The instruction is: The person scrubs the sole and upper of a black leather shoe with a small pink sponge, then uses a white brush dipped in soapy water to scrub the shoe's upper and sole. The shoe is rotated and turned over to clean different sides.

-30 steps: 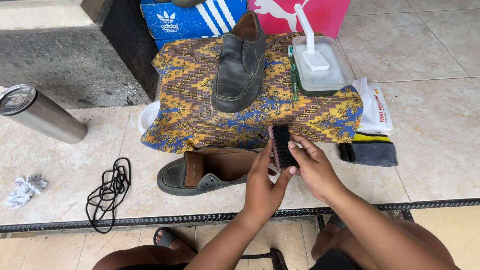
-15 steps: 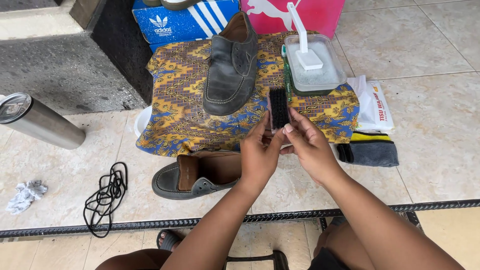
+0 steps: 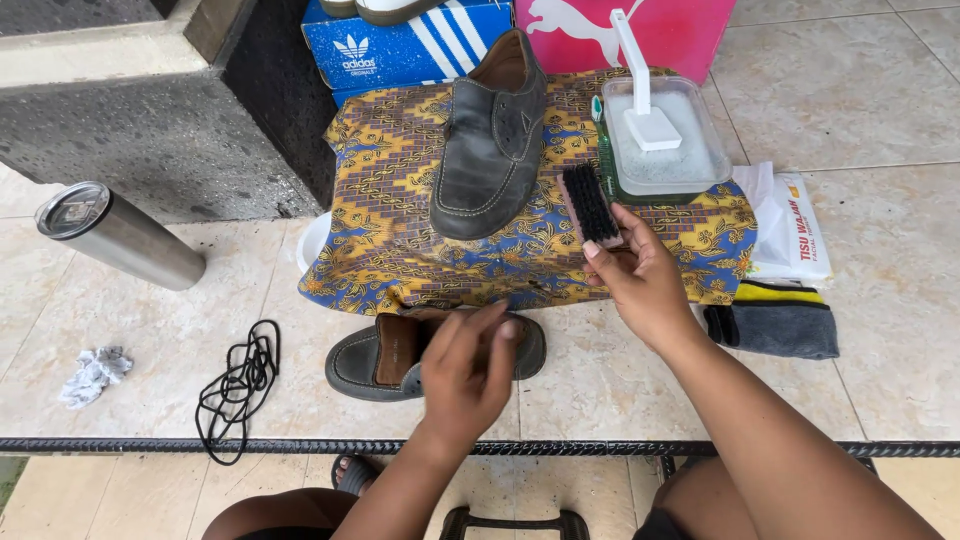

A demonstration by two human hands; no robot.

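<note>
The right hand point(image 3: 640, 280) pinches the brush point(image 3: 590, 205) by its lower end, bristles up, its long axis running nearly straight away from the person, tip beside the clear tub point(image 3: 700, 165), over the patterned cloth point(image 3: 390, 230) right of the upper grey shoe point(image 3: 490, 150), whose toe points toward the person. The left hand point(image 3: 465, 370), fingers loosely spread and holding nothing, hovers over the lower shoe point(image 3: 370, 360) on the floor, toe pointing left. Compared with half a second earlier, the left hand has released the brush and dropped toward the lower shoe
</note>
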